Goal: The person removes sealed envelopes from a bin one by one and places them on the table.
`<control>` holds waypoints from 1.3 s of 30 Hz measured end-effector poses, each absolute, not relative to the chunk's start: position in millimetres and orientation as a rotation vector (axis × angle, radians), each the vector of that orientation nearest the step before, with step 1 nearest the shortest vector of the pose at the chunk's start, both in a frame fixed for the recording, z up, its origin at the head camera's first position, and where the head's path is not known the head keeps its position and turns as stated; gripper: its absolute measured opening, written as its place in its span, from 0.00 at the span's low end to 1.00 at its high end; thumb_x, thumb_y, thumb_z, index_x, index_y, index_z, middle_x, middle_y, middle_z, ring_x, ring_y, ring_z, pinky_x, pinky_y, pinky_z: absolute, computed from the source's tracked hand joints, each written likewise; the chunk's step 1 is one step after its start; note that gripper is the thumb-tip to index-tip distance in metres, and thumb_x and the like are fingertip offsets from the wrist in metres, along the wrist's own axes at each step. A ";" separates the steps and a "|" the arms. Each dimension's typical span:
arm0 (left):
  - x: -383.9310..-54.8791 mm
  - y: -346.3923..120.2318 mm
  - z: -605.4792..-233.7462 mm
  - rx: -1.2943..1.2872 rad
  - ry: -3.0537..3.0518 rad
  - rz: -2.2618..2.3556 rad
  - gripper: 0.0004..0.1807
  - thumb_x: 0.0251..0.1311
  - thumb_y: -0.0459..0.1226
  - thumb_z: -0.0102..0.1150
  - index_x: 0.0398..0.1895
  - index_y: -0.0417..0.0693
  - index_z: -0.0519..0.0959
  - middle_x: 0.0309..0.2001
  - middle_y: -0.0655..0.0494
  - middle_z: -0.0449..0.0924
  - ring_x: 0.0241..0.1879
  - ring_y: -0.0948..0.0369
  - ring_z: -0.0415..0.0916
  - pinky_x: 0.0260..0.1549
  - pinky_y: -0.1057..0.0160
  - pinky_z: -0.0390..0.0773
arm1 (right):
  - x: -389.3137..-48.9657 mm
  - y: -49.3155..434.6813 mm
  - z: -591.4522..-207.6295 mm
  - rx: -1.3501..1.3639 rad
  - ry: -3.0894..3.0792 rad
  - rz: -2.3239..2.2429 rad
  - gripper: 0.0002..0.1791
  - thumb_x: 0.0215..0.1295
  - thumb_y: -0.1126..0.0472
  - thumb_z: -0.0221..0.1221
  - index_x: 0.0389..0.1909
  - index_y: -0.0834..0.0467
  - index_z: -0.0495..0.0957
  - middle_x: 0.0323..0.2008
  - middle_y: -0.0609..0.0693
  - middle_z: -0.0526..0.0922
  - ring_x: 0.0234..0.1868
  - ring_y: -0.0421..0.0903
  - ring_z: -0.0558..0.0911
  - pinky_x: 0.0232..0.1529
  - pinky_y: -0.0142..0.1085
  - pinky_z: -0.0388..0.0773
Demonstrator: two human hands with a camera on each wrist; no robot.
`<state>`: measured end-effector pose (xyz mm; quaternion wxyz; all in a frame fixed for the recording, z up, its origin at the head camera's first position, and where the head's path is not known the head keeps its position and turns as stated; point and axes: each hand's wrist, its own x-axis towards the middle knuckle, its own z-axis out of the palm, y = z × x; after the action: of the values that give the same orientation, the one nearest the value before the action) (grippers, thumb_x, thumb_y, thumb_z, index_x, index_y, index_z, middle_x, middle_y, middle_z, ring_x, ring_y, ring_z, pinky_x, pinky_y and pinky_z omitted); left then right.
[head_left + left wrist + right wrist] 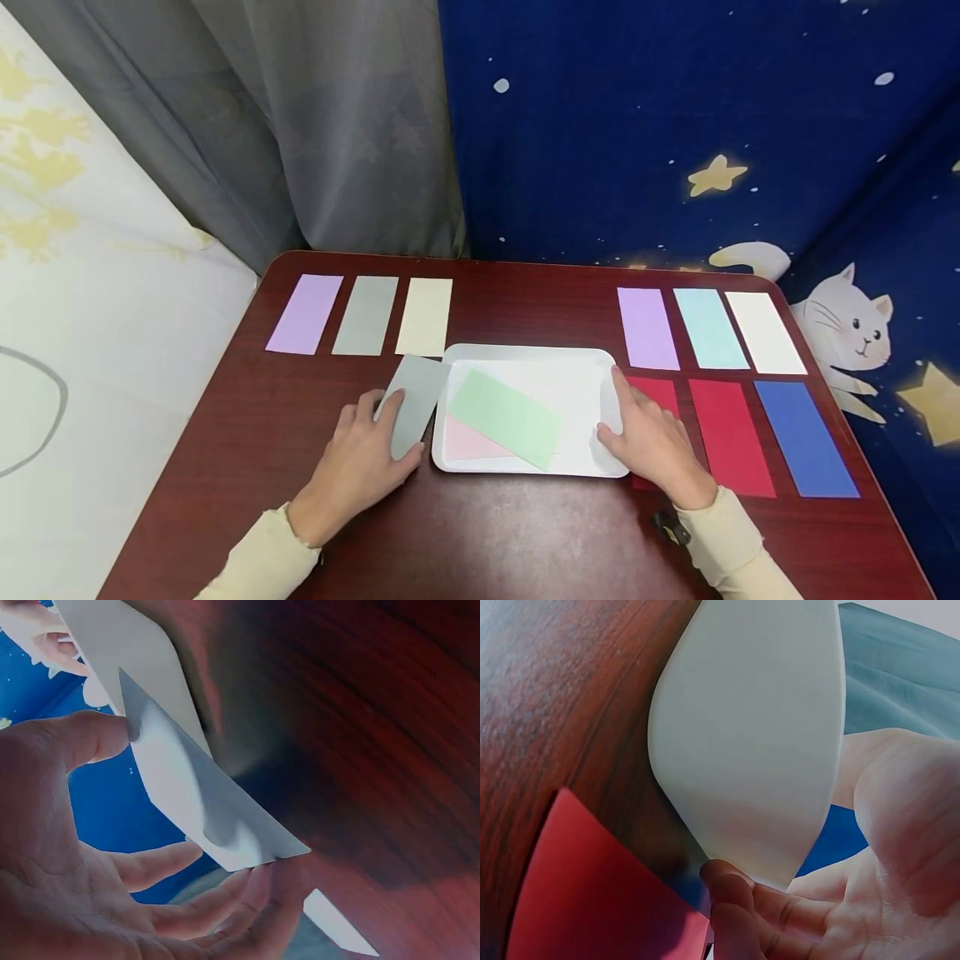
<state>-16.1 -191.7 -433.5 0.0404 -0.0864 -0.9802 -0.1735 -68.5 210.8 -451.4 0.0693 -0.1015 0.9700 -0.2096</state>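
My left hand holds a grey rectangular card by its edges, thumb on one side and fingers on the other. The card is raised at a tilt in the left wrist view, and its corner overlaps the left rim of a white tray in the head view. Inside that tray a light green card lies slantwise over a pink card, hiding part of it. My right hand grips the tray's right end, thumb over the rim and fingertips at the outer edge.
On the left of the dark red table lie a lilac card, another grey card and a cream card. Several cards lie on the right, among them a red card and a blue card. Curtains hang behind.
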 end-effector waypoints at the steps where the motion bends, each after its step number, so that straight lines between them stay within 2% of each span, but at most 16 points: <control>1: -15.7 -192.2 -434.4 -0.245 -3.012 -0.531 0.42 0.60 0.47 0.77 0.73 0.35 0.76 0.62 0.28 0.76 0.50 0.31 0.76 0.32 0.38 0.86 | -68.6 210.9 -451.5 -0.304 2.919 -0.632 0.52 0.65 0.60 0.72 0.85 0.69 0.56 0.68 0.77 0.76 0.17 0.46 0.71 0.20 0.42 0.71; 4: -15.2 -193.1 -436.4 -0.189 -3.043 -0.526 0.42 0.60 0.48 0.76 0.74 0.37 0.75 0.62 0.29 0.76 0.50 0.30 0.76 0.25 0.39 0.85 | -68.7 210.7 -451.5 -0.299 2.915 -0.639 0.53 0.65 0.60 0.72 0.85 0.69 0.56 0.69 0.77 0.76 0.16 0.46 0.70 0.19 0.42 0.70; 7: -15.2 -193.3 -437.6 -0.149 -3.078 -0.507 0.42 0.61 0.49 0.75 0.74 0.37 0.75 0.62 0.28 0.76 0.50 0.30 0.76 0.23 0.38 0.84 | -68.8 210.6 -452.1 -0.300 2.917 -0.647 0.53 0.65 0.60 0.72 0.85 0.69 0.56 0.69 0.77 0.76 0.16 0.45 0.69 0.18 0.41 0.70; 21: -15.2 -191.1 -443.1 -0.058 -3.241 -0.352 0.43 0.66 0.52 0.72 0.74 0.33 0.71 0.57 0.24 0.72 0.48 0.30 0.75 0.24 0.40 0.85 | -68.8 209.6 -452.1 -0.293 2.909 -0.662 0.53 0.64 0.60 0.72 0.85 0.70 0.55 0.69 0.78 0.75 0.14 0.45 0.67 0.17 0.39 0.69; 29: -16.4 -185.9 -448.4 -0.036 -3.217 -0.278 0.45 0.63 0.51 0.75 0.74 0.31 0.70 0.53 0.23 0.70 0.46 0.29 0.74 0.23 0.41 0.84 | -68.8 210.0 -452.9 -0.293 2.909 -0.665 0.54 0.64 0.60 0.72 0.85 0.70 0.55 0.69 0.78 0.74 0.14 0.44 0.67 0.17 0.40 0.68; 39: -20.1 -184.8 -446.0 -0.030 -3.223 -0.294 0.44 0.66 0.50 0.72 0.76 0.32 0.68 0.54 0.21 0.70 0.47 0.28 0.74 0.27 0.39 0.85 | -69.1 209.6 -452.2 -0.278 2.896 -0.656 0.54 0.65 0.60 0.72 0.85 0.70 0.54 0.70 0.77 0.74 0.14 0.45 0.68 0.18 0.41 0.69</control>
<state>-20.1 -184.8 -446.0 -0.0475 -0.0092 -0.9947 -0.0908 -69.1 209.6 -452.2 0.0796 -0.0930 0.9680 -0.2193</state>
